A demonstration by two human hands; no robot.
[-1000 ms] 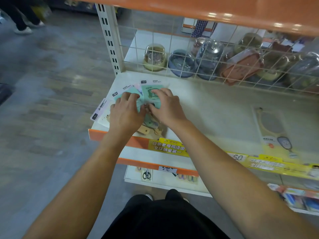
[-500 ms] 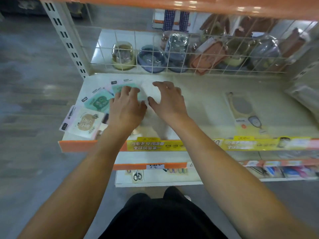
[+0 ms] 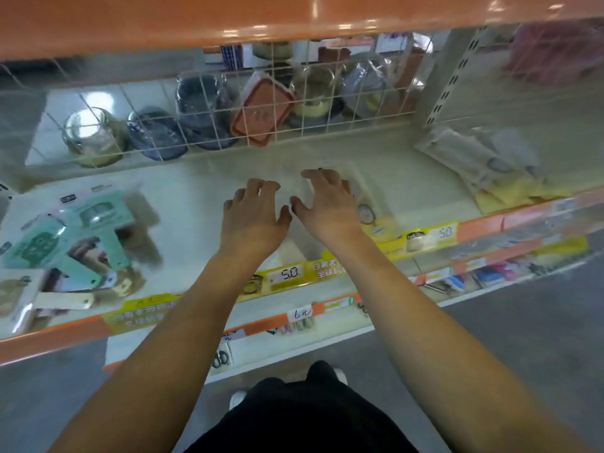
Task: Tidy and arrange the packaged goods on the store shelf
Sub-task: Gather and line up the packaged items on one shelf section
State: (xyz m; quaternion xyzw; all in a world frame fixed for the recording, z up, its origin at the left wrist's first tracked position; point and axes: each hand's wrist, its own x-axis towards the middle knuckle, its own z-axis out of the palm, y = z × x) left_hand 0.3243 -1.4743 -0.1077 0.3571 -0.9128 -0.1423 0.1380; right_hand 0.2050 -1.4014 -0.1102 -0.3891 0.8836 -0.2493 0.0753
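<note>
- Packaged goods [image 3: 70,243], mint-green and white cards, lie fanned in a loose overlapping heap at the left end of the shelf [image 3: 196,191], well left of both hands.
- Left hand [image 3: 253,220] hovers over the middle of the shelf, fingers spread and loosely bent, holding nothing.
- Right hand [image 3: 327,207], just beside it, fingers spread wide, rests over a blurred clear packet [image 3: 366,204].
- Wire grid [image 3: 228,103] backs the shelf.

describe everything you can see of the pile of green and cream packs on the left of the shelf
The pile of packs is a loose fan of flat carded packets, mint green and cream, with glossy plastic fronts and dark printed pictures. They overlap at skewed angles on the cream shelf, near its orange front edge. Neither hand touches them.
</note>
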